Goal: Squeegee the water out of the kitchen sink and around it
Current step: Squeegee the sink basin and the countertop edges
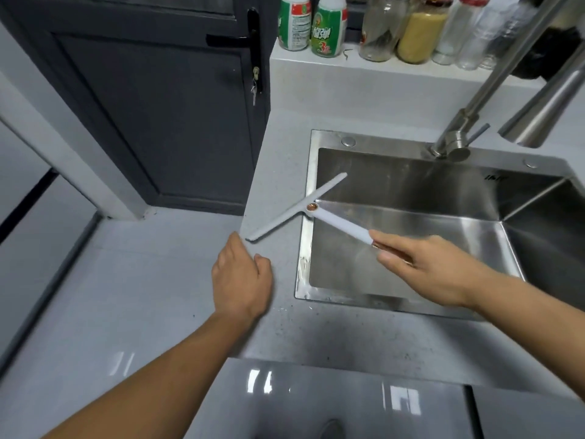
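A white T-shaped squeegee [319,213] lies across the left rim of the stainless steel sink [305,248], its blade slanting from the grey countertop [278,172] over the rim into the basin. My right hand [421,267] grips the end of its handle, over the basin. My left hand [242,277] hovers with loosely curled fingers at the counter's left edge, just below the blade's lower tip, holding nothing. Water streaks and specks show on the counter in front of the sink.
A steel faucet [456,144] rises at the back of the sink. Bottles [327,26] and jars [421,30] stand on the ledge behind. A dark door [158,122] is at the left, beyond the counter's edge. Glossy cabinet fronts [316,400] are below.
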